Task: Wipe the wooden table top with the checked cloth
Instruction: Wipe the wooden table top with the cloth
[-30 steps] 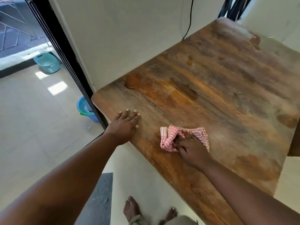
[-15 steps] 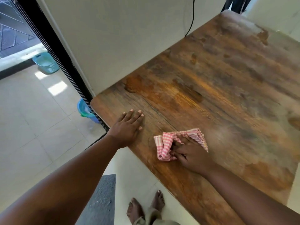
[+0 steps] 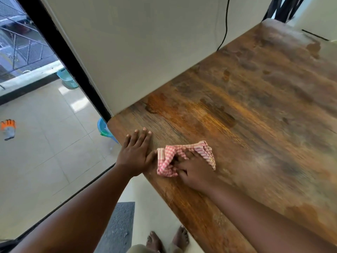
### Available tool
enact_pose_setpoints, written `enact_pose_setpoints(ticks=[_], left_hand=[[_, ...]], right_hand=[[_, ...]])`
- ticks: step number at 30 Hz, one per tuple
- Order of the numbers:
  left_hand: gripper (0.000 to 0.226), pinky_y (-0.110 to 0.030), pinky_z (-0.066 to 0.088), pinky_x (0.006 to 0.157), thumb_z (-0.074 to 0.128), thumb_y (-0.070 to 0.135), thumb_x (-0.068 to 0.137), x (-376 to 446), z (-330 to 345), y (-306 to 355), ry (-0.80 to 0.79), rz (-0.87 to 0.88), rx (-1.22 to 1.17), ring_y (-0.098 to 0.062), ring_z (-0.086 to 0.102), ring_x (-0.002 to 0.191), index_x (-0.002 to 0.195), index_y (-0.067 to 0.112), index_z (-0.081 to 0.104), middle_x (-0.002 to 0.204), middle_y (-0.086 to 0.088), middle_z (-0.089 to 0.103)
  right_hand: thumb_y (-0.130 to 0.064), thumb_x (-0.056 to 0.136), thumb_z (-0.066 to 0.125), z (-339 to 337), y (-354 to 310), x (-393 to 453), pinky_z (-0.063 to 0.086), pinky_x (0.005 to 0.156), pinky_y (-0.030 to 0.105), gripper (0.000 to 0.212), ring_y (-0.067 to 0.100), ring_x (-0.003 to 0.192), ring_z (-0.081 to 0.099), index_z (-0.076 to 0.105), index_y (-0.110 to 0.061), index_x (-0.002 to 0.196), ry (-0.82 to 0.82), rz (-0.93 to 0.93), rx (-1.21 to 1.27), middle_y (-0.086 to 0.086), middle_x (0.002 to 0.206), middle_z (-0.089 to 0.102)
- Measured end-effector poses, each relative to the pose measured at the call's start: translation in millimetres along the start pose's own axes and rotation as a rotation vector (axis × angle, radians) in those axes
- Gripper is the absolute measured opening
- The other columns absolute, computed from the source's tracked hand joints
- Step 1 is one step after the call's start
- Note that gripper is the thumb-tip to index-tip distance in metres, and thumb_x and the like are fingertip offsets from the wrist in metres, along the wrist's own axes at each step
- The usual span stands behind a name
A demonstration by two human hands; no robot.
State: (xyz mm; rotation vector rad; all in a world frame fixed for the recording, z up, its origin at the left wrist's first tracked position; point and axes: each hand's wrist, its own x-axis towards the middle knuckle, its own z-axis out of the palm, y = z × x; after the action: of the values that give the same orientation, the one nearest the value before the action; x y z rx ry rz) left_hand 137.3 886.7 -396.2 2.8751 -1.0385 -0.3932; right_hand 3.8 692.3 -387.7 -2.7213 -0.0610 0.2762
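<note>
From the head view, a blue basin (image 3: 104,130) sits on the floor just beside the table's near-left corner, its contents hidden; a teal tub (image 3: 67,79) stands farther off by the doorway. The checked cloth (image 3: 170,158) lies bunched near the wooden table top's (image 3: 246,125) front-left edge, long axis running left-right. The right hand (image 3: 193,168) presses on it, fingers curled into the folds. The left hand (image 3: 135,152) rests flat, fingers straight, thumb touching the cloth. A glove (image 3: 8,129) lies on the tiles.
</note>
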Motion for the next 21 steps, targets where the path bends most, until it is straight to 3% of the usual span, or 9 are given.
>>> enact_pose_setpoints(ticks=[5,9,12,16,21], left_hand=[[0.084,-0.041,-0.012,0.117,0.003,0.072,0.086,-2,-7,-18,-0.012,-0.048,0.008,-0.022,-0.018,0.145,0.152,0.022,-0.013,0.16,-0.001,-0.013],[0.086,-0.038,-0.014,0.114,0.007,0.075,0.087,4,-13,-34,-0.006,0.012,0.047,-0.021,-0.017,0.145,0.152,0.022,-0.011,0.159,0.0,-0.013],[0.096,-0.038,-0.013,0.115,-0.003,0.082,0.078,16,-17,-43,-0.011,0.059,0.064,-0.022,-0.015,0.146,0.153,0.021,-0.009,0.156,0.001,-0.015],[0.089,-0.038,-0.01,0.118,0.003,0.076,0.085,27,-18,-55,-0.002,0.087,0.054,-0.022,-0.013,0.147,0.153,0.019,-0.006,0.16,-0.003,-0.008],[0.078,-0.038,-0.01,0.118,0.007,0.065,0.092,39,-21,-70,0.011,0.103,0.05,-0.021,-0.012,0.147,0.153,0.019,-0.005,0.161,-0.004,-0.004]], right_hand=[[-0.032,0.094,0.046,-12,29,-20,0.016,0.116,0.036,0.036,0.017,0.14,0.028,0.056,-0.033,0.129,-0.007,-0.035,-0.015,-0.012,0.143,0.045],[-0.03,0.093,0.048,-23,33,10,0.02,0.114,0.034,0.035,0.02,0.141,0.028,0.058,-0.03,0.127,0.079,0.101,0.001,-0.007,0.143,0.046],[-0.033,0.097,0.043,-25,21,44,0.017,0.113,0.035,0.036,0.022,0.142,0.023,0.054,-0.031,0.131,0.088,0.19,0.025,-0.006,0.146,0.042],[-0.03,0.096,0.044,-17,-16,75,0.015,0.114,0.037,0.034,0.025,0.141,0.024,0.057,-0.03,0.128,0.03,0.122,0.049,-0.002,0.144,0.046],[-0.029,0.091,0.044,-3,-31,43,0.019,0.115,0.04,0.033,0.021,0.138,0.033,0.064,-0.03,0.118,-0.014,-0.014,0.056,-0.01,0.135,0.055]])
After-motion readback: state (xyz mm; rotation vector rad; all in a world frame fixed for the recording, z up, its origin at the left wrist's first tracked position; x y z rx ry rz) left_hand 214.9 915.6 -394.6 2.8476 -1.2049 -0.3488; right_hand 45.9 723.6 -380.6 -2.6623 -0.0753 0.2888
